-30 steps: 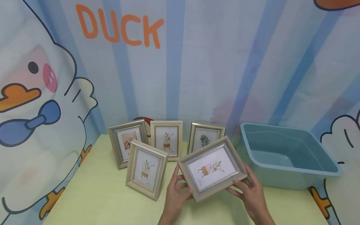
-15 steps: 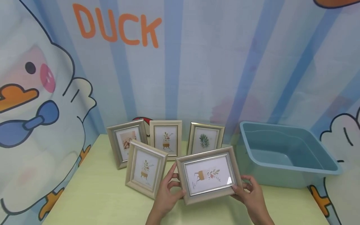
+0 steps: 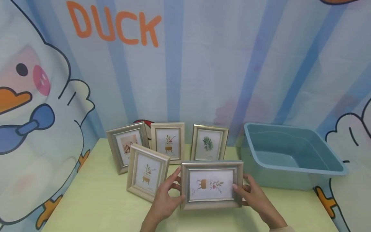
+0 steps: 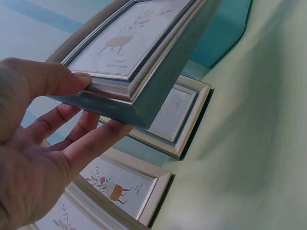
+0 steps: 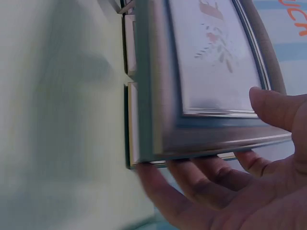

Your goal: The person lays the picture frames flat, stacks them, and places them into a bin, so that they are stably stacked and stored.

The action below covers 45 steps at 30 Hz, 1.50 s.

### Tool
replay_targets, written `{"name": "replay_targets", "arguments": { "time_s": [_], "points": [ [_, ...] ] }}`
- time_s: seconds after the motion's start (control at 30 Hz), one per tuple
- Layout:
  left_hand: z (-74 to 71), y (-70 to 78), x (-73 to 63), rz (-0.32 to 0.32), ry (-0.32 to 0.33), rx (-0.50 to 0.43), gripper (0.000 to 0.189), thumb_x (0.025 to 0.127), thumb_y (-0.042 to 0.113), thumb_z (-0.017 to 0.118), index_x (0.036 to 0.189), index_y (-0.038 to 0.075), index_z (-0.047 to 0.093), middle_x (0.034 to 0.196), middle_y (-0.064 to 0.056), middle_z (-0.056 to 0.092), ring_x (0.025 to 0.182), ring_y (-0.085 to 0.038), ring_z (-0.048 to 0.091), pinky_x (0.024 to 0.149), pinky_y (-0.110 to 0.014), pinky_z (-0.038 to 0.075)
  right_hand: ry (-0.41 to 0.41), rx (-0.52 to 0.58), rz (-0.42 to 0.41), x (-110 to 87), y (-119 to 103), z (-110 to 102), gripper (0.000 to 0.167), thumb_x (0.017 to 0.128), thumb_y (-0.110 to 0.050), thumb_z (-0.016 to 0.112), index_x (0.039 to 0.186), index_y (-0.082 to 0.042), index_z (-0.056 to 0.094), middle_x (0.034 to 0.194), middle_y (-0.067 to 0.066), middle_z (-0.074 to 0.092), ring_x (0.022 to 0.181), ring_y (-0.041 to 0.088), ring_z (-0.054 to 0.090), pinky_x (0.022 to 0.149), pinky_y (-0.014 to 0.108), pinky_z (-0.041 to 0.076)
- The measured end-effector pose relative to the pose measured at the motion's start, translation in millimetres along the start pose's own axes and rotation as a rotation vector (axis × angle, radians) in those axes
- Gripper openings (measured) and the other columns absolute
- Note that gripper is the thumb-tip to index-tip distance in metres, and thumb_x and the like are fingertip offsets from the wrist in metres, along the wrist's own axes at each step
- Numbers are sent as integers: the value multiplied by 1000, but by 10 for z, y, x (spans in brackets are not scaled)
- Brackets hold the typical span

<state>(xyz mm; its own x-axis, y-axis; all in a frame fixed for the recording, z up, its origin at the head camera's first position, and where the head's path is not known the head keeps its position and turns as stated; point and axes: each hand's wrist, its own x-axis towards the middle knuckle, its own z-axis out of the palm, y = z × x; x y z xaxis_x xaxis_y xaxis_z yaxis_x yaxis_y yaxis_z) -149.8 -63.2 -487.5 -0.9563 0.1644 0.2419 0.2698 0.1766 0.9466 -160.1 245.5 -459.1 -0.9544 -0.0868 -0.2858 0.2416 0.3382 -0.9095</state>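
Note:
Between both hands a picture frame [image 3: 211, 205] is held lengthwise, its potted-plant print turned on its side. My left hand [image 3: 166, 196] pinches its left end, thumb on the front and fingers behind or under, as the left wrist view shows on the frame's corner [image 4: 132, 91]. At the opposite end my right hand [image 3: 253, 195] grips it, its thumb [image 5: 276, 108] pressing the front near the glass. Shadow below the frame shows it off the table. Just left of my left hand stands another frame [image 3: 147, 174] with a plant print.
Behind stand a frame with a pinkish photo [image 3: 127, 146], a cream plant-print frame [image 3: 168, 143] and a gold-edged leaf-print frame [image 3: 209, 141]. A blue-green plastic tub [image 3: 290, 178] is at the right. A duck-print cloth [image 3: 200, 64] hangs behind the yellow-green table [image 3: 95, 199].
The held frame has turned from a tilt to nearly level and come slightly lower. My left hand has shifted left with it. The leaf-print frame behind is now less covered.

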Motion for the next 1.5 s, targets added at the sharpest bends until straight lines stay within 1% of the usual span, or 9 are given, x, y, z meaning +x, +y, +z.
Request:
{"name": "replay_targets", "arguments": {
  "time_s": [0.2, 0.43, 0.63, 0.83, 0.97, 1.1, 1.23, 1.37, 1.5],
  "points": [
    [-14, 42, -38, 13, -62, 20, 92, 73, -22, 68, 153, 13, 40, 118, -15, 60, 96, -22, 62, 65, -22, 61, -50, 10, 10, 41, -111, 7, 64, 103, -33, 53, 152, -11, 18, 143, 40, 41, 116, 57, 58, 72, 61, 60],
    [-25, 80, -82, 11, -112, 97, 93, 78, -19, 67, 157, 18, 34, 119, -12, 57, 101, -17, 58, 73, -19, 60, -137, 66, 26, 46, -65, -33, 65, 104, -36, 52, 152, -8, 18, 137, 40, 43, 106, 45, 67, 74, 58, 61],
    [-26, 120, -95, 36, -116, 152, 95, 79, -21, 64, 158, 19, 29, 121, -13, 56, 102, -25, 59, 74, -17, 59, -162, 93, 24, 8, -9, -39, 65, 103, -39, 52, 148, -4, 21, 133, 38, 49, 106, 42, 67, 76, 57, 61],
    [65, 129, -101, 58, -129, 212, 97, 84, -12, 63, 162, 20, 14, 143, -18, 48, 122, -36, 55, 94, -42, 58, -16, 115, 1, -81, 68, 56, 55, 103, -29, 54, 148, -9, 30, 134, 34, 52, 110, 41, 65, 76, 52, 63],
    [133, 108, -108, 17, -113, 115, 104, 85, 1, 70, 162, 27, 5, 164, -16, 25, 146, -41, 33, 115, -63, 34, 88, 107, -63, -145, 105, 156, 43, 103, -18, 54, 143, -9, 40, 133, 30, 55, 115, 42, 63, 78, 49, 63],
    [163, 122, -89, 11, -74, 26, 106, 84, 13, 78, 162, 27, 9, 166, -13, 24, 149, -36, 29, 120, -57, 30, 166, 85, -161, -213, 153, 255, 36, 101, -12, 56, 135, -3, 47, 128, 29, 58, 113, 40, 65, 79, 45, 63],
    [147, 187, -34, 42, -61, -2, 100, 80, 12, 79, 160, 26, 21, 164, -8, 30, 148, -32, 33, 119, -47, 35, 261, 24, -266, -275, 211, 324, 29, 100, -11, 60, 125, 0, 52, 119, 21, 62, 104, 19, 68, 80, 36, 63],
    [94, 274, 85, 140, -138, -11, 99, 77, 5, 74, 160, 21, 22, 166, -7, 25, 151, -31, 25, 120, -54, 31, 390, -93, -407, -317, 255, 357, 18, 96, -7, 64, 112, -3, 57, 106, -4, 62, 90, -3, 58, 70, 25, 60],
    [10, 362, 220, 246, -283, -25, 102, 76, -2, 70, 161, 16, 16, 169, -6, 16, 154, -29, 17, 120, -60, 27, 447, -114, -561, -339, 289, 379, 13, 93, 2, 64, 102, -3, 57, 101, -20, 61, 87, -3, 58, 66, 21, 52]
  ]
}}
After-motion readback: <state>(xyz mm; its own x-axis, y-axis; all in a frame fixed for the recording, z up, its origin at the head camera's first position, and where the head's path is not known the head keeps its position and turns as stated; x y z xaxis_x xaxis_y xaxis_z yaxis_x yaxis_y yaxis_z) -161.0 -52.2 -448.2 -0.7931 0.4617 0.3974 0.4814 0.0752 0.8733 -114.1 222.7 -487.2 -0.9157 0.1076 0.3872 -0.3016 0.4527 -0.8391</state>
